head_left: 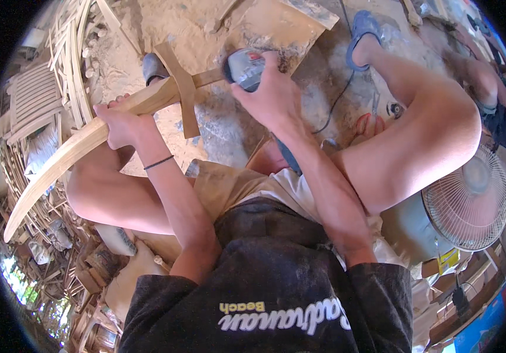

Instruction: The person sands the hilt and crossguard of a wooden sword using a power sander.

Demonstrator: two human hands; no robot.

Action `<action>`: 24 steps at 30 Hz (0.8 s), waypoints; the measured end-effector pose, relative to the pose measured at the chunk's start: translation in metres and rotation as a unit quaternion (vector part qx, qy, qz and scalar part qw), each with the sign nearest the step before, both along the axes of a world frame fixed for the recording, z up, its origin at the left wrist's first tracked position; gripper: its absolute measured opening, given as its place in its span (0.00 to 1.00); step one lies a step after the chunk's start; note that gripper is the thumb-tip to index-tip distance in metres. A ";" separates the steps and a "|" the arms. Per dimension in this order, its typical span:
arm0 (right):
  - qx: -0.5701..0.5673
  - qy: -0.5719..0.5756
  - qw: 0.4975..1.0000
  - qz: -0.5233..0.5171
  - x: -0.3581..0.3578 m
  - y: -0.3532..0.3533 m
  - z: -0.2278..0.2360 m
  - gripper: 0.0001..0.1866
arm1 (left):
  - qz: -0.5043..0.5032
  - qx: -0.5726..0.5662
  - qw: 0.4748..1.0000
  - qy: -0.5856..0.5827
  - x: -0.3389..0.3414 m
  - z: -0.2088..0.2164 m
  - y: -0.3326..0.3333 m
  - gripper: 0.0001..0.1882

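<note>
A wooden sword (62, 162) with a curved blade and a crosspiece guard (183, 91) lies slantwise over my left leg. My left hand (125, 120) is wrapped round the blade, a little below the guard. In my right hand (273, 97) is a power sander (246, 67), gripped by its body, with a dark round edge towards the sword. The short wooden handle (207, 77) of the sword reaches that edge; whether the two touch I cannot tell. My fingers hide part of the sander.
A dark cord (336, 103) runs over the dusty floor (217, 120). A standing fan (470, 197) is at the right, near my bent leg. Wood strips (70, 65) and offcuts are heaped at the left. Another person's leg (482, 82) shows at the far right.
</note>
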State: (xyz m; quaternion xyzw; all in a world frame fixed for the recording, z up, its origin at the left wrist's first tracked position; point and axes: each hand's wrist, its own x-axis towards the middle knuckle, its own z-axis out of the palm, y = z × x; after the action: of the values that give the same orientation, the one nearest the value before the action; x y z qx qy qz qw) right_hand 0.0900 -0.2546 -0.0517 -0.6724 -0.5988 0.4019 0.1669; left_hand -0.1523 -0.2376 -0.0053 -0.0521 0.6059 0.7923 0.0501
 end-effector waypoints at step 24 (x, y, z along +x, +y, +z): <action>0.036 0.071 0.996 -0.027 0.005 0.004 -0.003 0.48 | -0.322 0.150 0.935 -0.009 -0.057 -0.010 0.003 0.18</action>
State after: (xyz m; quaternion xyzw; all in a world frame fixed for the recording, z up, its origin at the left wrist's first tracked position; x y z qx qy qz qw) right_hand 0.0950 -0.2509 -0.0546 -0.6515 -0.5811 0.4221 0.2444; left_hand -0.2090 -0.2344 -0.0149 0.1474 0.4637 0.8147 0.3153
